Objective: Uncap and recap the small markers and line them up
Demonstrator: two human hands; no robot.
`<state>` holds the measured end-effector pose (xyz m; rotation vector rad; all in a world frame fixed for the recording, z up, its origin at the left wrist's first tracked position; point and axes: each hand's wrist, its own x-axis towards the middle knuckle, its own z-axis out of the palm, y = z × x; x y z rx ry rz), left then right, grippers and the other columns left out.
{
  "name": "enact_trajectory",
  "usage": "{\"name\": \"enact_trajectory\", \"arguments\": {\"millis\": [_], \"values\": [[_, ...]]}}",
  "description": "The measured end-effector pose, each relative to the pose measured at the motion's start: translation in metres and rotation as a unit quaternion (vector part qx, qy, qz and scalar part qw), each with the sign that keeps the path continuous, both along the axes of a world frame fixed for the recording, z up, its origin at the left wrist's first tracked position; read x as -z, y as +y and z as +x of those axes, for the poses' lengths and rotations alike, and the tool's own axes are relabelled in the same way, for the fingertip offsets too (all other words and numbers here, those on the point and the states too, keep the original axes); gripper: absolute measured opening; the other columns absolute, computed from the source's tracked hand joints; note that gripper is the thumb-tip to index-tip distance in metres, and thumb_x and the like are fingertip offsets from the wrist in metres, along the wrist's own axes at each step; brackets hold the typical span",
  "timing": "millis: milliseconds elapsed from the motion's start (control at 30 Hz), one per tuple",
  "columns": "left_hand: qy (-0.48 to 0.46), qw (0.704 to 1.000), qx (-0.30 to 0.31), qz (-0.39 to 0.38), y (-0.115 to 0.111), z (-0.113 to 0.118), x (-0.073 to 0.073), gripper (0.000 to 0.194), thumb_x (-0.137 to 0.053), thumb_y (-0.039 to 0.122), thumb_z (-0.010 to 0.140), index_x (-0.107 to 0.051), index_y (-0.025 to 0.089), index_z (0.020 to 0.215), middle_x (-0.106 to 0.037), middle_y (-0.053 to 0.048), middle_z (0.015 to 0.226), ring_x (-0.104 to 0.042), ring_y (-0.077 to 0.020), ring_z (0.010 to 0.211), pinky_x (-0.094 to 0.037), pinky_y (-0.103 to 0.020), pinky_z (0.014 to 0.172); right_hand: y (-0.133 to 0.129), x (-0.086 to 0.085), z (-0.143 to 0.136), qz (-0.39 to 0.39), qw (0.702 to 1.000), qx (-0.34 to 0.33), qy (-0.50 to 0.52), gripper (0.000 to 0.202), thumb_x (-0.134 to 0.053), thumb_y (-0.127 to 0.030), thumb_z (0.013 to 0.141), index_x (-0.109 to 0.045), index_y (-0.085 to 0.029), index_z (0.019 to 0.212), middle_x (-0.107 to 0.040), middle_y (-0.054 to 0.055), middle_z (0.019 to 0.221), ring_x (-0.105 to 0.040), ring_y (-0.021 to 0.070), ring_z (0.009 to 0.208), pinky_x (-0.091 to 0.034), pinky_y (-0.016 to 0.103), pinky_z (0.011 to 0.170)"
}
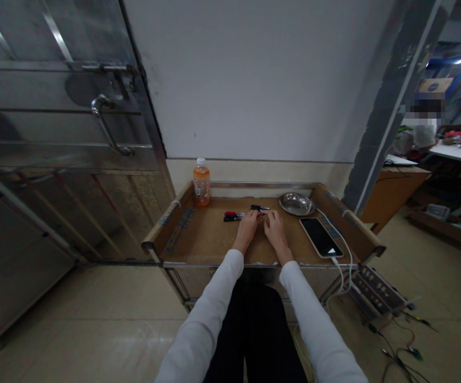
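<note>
Both hands are close together over the cardboard-lined tray (pixel 210 239). My left hand (pixel 248 229) has its fingers bent around a small dark and red piece, too small to make out. Facing it from the right, my right hand (pixel 274 230) has its fingertips pressed together on the same small piece. Just left of my left hand lie a red-handled item (pixel 230 214) and a black-handled item (pixel 231 218), both with metallic ends. Other black items (pixel 257 207) lie right behind my fingers. A round metal dish (pixel 296 204) stands behind and right of my right hand.
An orange drink bottle (pixel 202 183) stands in the tray's back left corner. At the right, a phone (pixel 320 238) lies with a white cable (pixel 348 247) attached. Electrical equipment (pixel 380 292) and wires are on the floor. A person (pixel 425 130) is far right.
</note>
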<state>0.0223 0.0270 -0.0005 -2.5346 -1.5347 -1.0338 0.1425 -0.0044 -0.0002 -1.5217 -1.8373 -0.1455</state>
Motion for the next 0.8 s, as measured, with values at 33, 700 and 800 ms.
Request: {"name": "enact_trajectory", "arguments": {"millis": [33, 700, 800], "values": [[-0.005, 1.0, 0.005, 0.0, 0.0, 0.0, 0.0, 0.01, -0.046, 0.021, 0.093, -0.054, 0.016, 0.098, -0.063, -0.008, 0.098, -0.06, -0.0178, 0.095, -0.046, -0.031, 0.084, 0.001, 0.001, 0.0, 0.003, 1.0, -0.004, 0.004, 0.033, -0.04, -0.011, 0.087, -0.054, -0.018, 0.116, -0.054, 0.01, 0.114, -0.051, 0.0189, 0.107, -0.04, 0.031, 0.089], [0.065, 0.998, 0.024, -0.011, 0.005, 0.004, 0.009, 0.048, -0.04, 0.019, 0.091, -0.036, 0.019, 0.139, -0.045, -0.012, 0.14, -0.031, -0.024, 0.137, -0.027, -0.046, 0.111, -0.011, -0.004, -0.002, 0.012, 0.991, 0.133, -0.024, 0.03, -0.033, -0.027, 0.096, -0.059, -0.018, 0.109, -0.06, 0.009, 0.102, -0.053, 0.0198, 0.093, -0.036, 0.031, 0.083], [0.075, 0.997, 0.016, -0.014, 0.003, 0.005, 0.008, 0.045, -0.04, 0.021, 0.092, -0.038, 0.021, 0.137, -0.05, -0.011, 0.135, -0.037, -0.0241, 0.132, -0.028, -0.046, 0.11, -0.015, -0.006, -0.003, 0.019, 0.991, 0.126, -0.033, 0.031, -0.033, -0.028, 0.096, -0.06, -0.019, 0.11, -0.06, 0.009, 0.101, -0.053, 0.0194, 0.093, -0.036, 0.031, 0.083]]}}
